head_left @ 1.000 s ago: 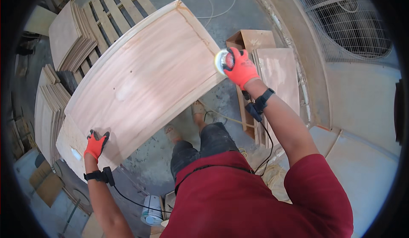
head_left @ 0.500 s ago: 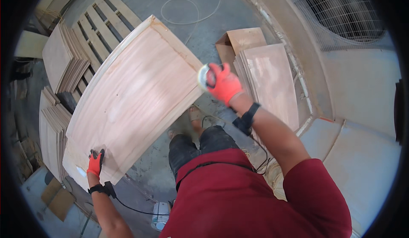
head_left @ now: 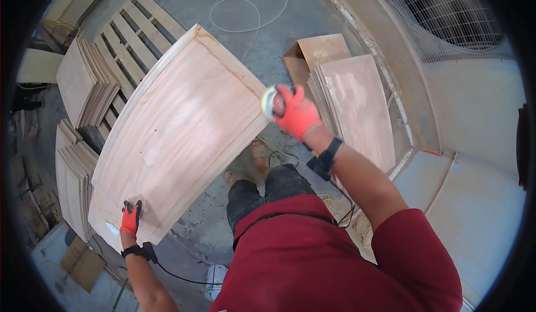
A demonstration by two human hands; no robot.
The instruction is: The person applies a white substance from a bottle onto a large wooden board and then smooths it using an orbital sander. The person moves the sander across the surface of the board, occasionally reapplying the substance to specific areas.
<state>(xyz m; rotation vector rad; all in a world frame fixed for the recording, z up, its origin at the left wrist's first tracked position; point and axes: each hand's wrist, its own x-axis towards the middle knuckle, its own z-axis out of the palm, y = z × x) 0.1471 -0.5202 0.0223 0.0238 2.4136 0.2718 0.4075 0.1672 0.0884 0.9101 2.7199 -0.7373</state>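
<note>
A large curved wooden panel (head_left: 178,111) lies in front of me, with a raised lip along its far curved edge. My left hand (head_left: 130,218), in a red glove with dark fingertips, rests on its near left end, fingers stretched out and holding nothing. My right hand (head_left: 297,112), gloved in red too, is closed round a round palm sander (head_left: 273,104). The sander is tilted with its pale disc facing the panel's right end; whether it touches the edge I cannot tell. Motion blurs the sander and the right glove slightly.
Stacks of curved boards stand at the left (head_left: 86,83) and lower left (head_left: 74,178), beside a slatted pallet (head_left: 134,32). Another board stack (head_left: 357,105) is at the right. A thin hose (head_left: 240,30) loops over the far floor. A white bucket (head_left: 215,278) stands near my left side.
The panel and my left hand appear slightly further right in the view, the left hand also a little lower. My right hand keeps the sander at the panel's right end, shifted only slightly.
</note>
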